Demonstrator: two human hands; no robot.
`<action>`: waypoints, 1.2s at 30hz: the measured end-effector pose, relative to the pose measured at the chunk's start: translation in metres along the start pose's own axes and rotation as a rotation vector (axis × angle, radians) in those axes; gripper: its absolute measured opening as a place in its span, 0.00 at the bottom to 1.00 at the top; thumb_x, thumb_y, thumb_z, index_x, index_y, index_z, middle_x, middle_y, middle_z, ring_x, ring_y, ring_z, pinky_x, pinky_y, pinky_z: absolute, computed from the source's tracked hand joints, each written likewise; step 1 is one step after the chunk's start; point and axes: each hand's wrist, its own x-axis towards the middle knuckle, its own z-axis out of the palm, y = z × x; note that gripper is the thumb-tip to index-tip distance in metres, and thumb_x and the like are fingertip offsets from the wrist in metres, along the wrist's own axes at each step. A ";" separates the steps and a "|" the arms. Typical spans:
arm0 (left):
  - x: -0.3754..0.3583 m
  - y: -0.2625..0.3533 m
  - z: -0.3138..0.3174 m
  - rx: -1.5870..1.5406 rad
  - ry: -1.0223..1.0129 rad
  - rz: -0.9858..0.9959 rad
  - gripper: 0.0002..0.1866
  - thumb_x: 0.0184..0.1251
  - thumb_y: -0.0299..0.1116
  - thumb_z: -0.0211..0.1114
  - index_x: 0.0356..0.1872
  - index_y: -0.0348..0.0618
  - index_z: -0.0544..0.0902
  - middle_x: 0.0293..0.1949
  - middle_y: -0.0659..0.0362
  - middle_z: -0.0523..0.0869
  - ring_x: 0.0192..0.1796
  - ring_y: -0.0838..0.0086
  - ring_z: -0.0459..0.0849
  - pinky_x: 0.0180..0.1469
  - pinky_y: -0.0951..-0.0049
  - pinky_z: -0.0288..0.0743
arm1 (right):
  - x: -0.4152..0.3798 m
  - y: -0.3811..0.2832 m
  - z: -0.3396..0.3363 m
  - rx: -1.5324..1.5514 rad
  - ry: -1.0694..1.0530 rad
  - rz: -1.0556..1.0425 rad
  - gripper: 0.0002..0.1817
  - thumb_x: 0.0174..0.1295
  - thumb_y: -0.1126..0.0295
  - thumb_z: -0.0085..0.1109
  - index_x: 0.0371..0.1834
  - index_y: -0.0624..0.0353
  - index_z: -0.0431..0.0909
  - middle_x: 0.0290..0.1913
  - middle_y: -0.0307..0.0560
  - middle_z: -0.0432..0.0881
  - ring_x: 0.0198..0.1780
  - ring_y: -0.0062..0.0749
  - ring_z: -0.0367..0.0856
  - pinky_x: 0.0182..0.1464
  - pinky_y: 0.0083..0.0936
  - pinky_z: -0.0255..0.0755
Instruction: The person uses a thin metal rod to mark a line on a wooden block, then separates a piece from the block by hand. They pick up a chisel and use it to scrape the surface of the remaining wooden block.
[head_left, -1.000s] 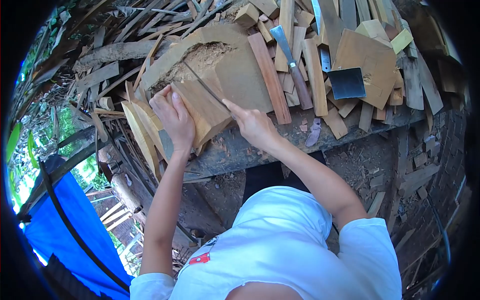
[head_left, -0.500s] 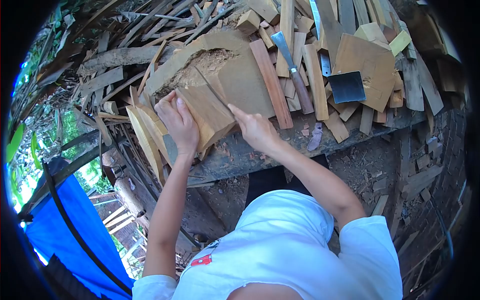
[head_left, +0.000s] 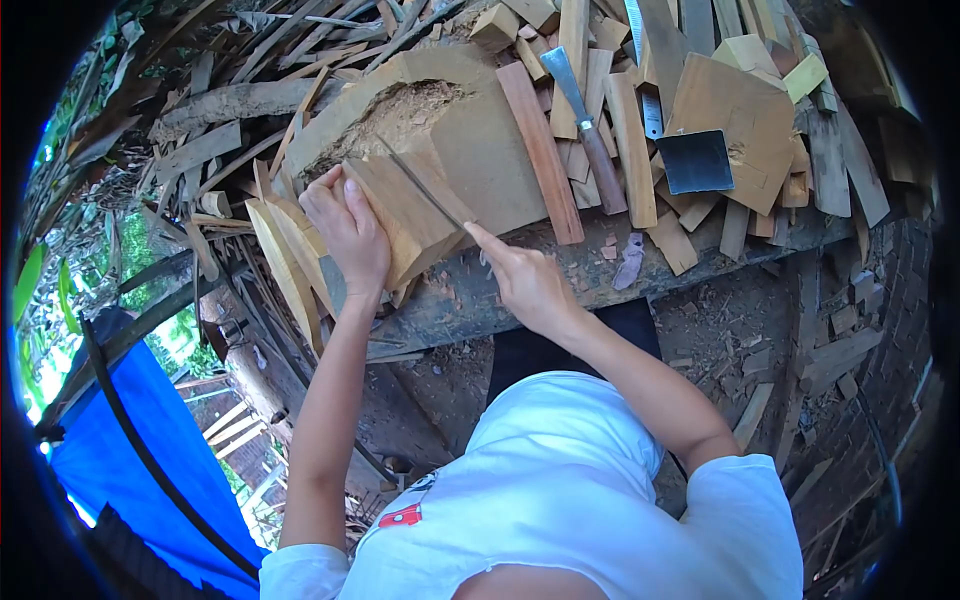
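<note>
A pale wooden block (head_left: 388, 190) with a flat upper face and an angled front end rests on a thick wooden slab. My left hand (head_left: 348, 230) grips the block's left side, fingers bent over its far edge. A long knife (head_left: 425, 187) lies edge-on over the block's right part, its thin dark blade slanting away to the upper left. The handle is in my right hand (head_left: 528, 283), which is closed around it and mostly hides it. The slab (head_left: 490, 150) has a rough hollow full of wood chips beyond the block.
Right of the slab lie a reddish wood strip (head_left: 540, 150), a wide-bladed chisel (head_left: 590, 130), a saw blade (head_left: 652, 115) and a dark square plate (head_left: 697, 162) among offcuts. Scrap wood is heaped behind. A blue tarp (head_left: 150, 470) hangs at lower left.
My right hand has drawn back slightly toward my body and to the right, and the knife has come with it. My left hand stays on the block.
</note>
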 end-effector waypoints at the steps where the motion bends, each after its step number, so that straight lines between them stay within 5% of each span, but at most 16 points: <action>1: 0.002 0.001 0.001 -0.015 0.010 0.010 0.14 0.77 0.33 0.51 0.53 0.33 0.73 0.47 0.48 0.71 0.55 0.54 0.70 0.62 0.59 0.62 | 0.008 0.006 0.004 -0.019 0.008 0.022 0.26 0.70 0.73 0.49 0.72 0.49 0.68 0.33 0.67 0.83 0.37 0.63 0.84 0.37 0.50 0.76; 17: 0.001 0.002 0.002 0.003 0.022 0.005 0.16 0.80 0.36 0.49 0.53 0.32 0.73 0.49 0.49 0.71 0.56 0.60 0.70 0.65 0.63 0.60 | 0.004 0.005 0.022 0.015 0.160 -0.029 0.24 0.70 0.73 0.48 0.71 0.51 0.68 0.31 0.68 0.82 0.36 0.63 0.83 0.37 0.53 0.74; 36: 0.004 -0.003 0.002 -0.007 0.040 0.028 0.15 0.78 0.36 0.51 0.53 0.33 0.73 0.48 0.48 0.71 0.55 0.58 0.70 0.63 0.61 0.61 | 0.001 -0.001 0.022 -0.154 0.106 0.032 0.30 0.66 0.76 0.51 0.73 0.49 0.66 0.31 0.65 0.83 0.33 0.60 0.84 0.35 0.51 0.76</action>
